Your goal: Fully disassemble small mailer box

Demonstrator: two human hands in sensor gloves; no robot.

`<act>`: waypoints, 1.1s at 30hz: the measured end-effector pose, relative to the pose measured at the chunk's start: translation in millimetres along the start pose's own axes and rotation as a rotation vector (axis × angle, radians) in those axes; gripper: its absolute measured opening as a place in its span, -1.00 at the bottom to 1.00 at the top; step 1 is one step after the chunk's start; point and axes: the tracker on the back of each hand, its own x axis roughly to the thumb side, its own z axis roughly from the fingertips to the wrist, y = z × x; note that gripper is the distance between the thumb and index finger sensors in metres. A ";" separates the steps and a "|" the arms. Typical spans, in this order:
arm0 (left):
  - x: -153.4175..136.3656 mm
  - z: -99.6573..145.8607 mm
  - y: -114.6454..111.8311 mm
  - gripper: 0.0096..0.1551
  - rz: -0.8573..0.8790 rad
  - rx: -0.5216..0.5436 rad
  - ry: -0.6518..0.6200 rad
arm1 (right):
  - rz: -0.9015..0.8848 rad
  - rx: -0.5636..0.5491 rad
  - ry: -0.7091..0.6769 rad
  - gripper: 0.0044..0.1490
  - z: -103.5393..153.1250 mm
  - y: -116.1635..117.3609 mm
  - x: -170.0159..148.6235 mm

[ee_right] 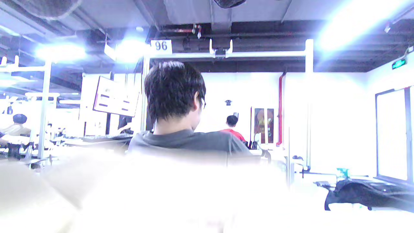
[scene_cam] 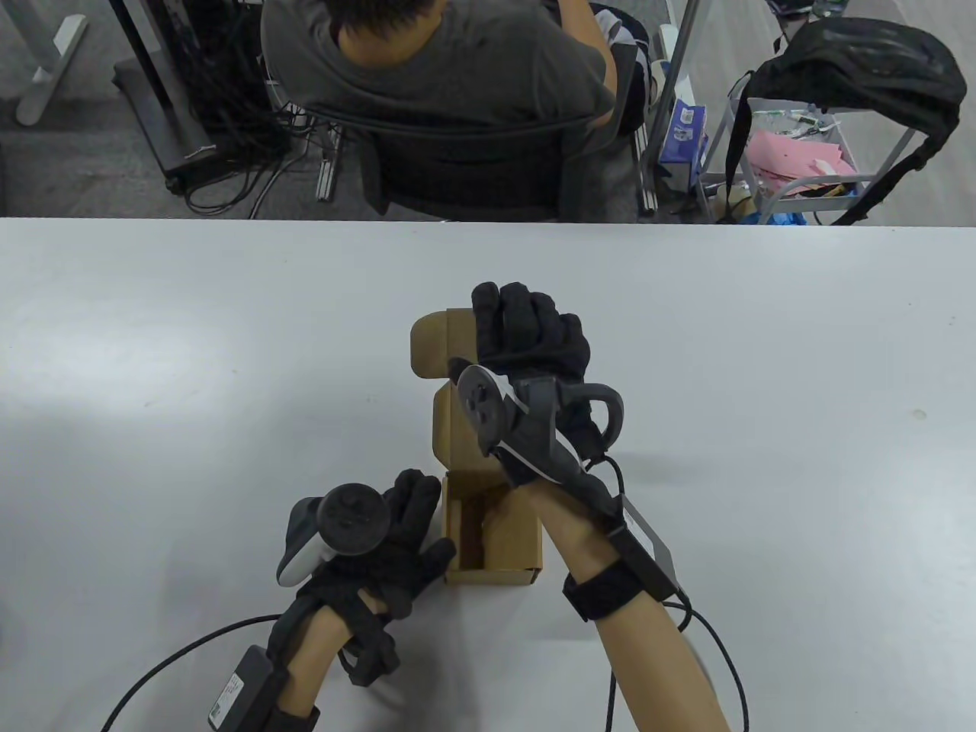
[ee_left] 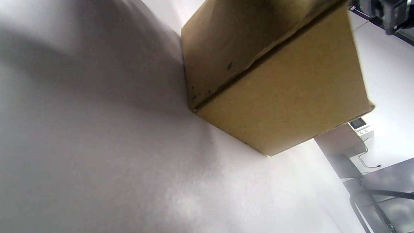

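Observation:
The small brown mailer box (scene_cam: 488,545) stands open on the white table (scene_cam: 191,366), its lid flap (scene_cam: 438,347) swung away toward the far side. My right hand (scene_cam: 530,332) presses flat on the far end of the opened lid, fingers spread over it. My left hand (scene_cam: 396,534) rests against the box's left wall, fingers on the cardboard. The left wrist view shows the box's outer walls (ee_left: 284,94) close up from low on the table. The right wrist view shows no box and no fingers.
A person in a grey shirt (scene_cam: 457,69) sits on a chair just beyond the table's far edge. A cart with a black bag (scene_cam: 854,76) stands at the back right. Glove cables (scene_cam: 709,648) trail toward the near edge.

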 end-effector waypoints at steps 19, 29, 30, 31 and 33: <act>-0.2 0.7 0.4 0.12 -0.001 -0.010 0.005 | -0.012 0.693 -0.077 -0.18 24.8 80.0 50.5; -0.3 0.9 -0.3 0.11 0.002 -0.012 0.008 | -0.020 0.782 -0.094 -0.20 39.2 92.9 67.7; -0.3 0.9 -0.4 0.11 0.002 -0.013 0.010 | -0.021 0.793 -0.088 -0.21 40.2 93.4 67.7; -0.4 0.8 -0.5 0.11 0.003 -0.017 0.009 | -0.024 0.802 -0.081 -0.22 41.3 93.9 67.2; -1.1 1.2 -0.6 0.11 0.004 -0.019 0.011 | -0.038 0.817 -0.068 -0.22 42.4 95.0 66.1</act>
